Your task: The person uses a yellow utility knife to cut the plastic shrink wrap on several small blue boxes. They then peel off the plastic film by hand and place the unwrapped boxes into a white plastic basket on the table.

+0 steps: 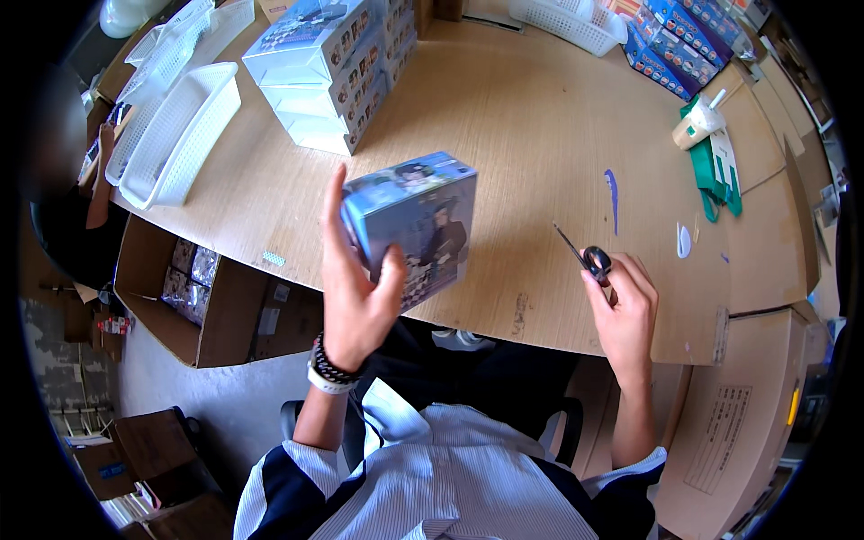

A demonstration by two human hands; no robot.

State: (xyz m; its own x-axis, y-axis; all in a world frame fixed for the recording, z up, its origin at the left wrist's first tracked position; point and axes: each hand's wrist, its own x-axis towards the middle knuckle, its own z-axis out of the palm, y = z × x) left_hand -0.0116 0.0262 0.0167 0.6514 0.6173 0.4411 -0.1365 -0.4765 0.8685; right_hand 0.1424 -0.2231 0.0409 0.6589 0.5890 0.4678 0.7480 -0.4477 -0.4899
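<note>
A blue printed cardboard box (432,225) stands tilted near the table's front edge, a figure pictured on its face. My left hand (355,292) grips its left side, thumb against the face and a finger stretched up along the edge; the other fingers are hidden behind. To the right, my right hand (625,301) holds small black-handled scissors (594,261) just above the table. Their slim blades look closed and point away to the upper left, apart from the box.
Similar boxes (315,99) are stacked at the back left beside white plastic baskets (184,135). A person (76,225) sits at the far left, above an open carton (225,306) of wrapped packs. On the right lie purple scrap (614,202), an iced drink (697,126) and a green bag (711,184).
</note>
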